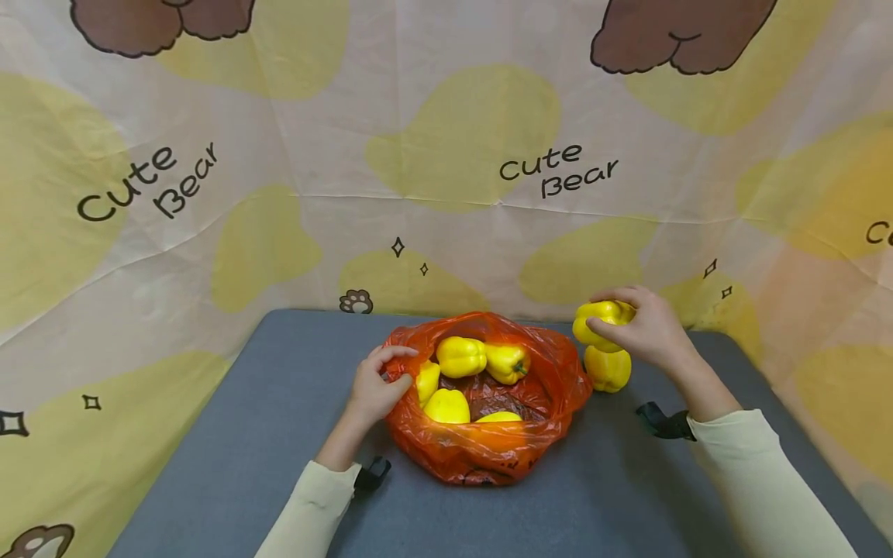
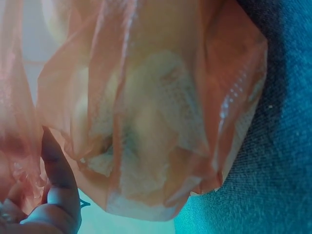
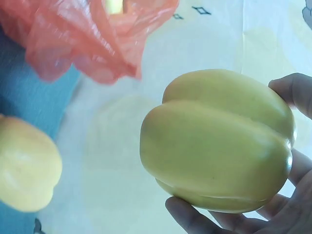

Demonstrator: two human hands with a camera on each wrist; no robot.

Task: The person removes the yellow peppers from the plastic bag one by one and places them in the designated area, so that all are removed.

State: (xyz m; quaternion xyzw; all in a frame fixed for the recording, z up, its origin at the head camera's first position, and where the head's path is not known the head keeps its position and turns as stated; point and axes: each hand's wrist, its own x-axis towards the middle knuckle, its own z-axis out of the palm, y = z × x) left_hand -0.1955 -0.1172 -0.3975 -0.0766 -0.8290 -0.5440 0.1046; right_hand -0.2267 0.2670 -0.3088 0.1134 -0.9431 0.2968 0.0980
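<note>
A red plastic bag (image 1: 481, 457) stands with its mouth spread wide, several yellow bell peppers (image 1: 462, 357) lying inside. My left hand (image 1: 377, 387) pinches the bag's left rim between thumb and fingers; the left wrist view shows the thumb against the thin plastic. In my right hand (image 1: 645, 329) is a yellow bell pepper (image 3: 219, 141), gripped between thumb and fingers and lifted to the right of the bag. Below it another yellow bell pepper (image 1: 608, 369) sits on the table, close beside the bag's right side.
The grey table (image 1: 230, 434) reaches back to a hanging cloth (image 1: 446, 139) printed with bears and lettering. Dark straps (image 1: 666, 422) are on both wrists, by the pale sleeves.
</note>
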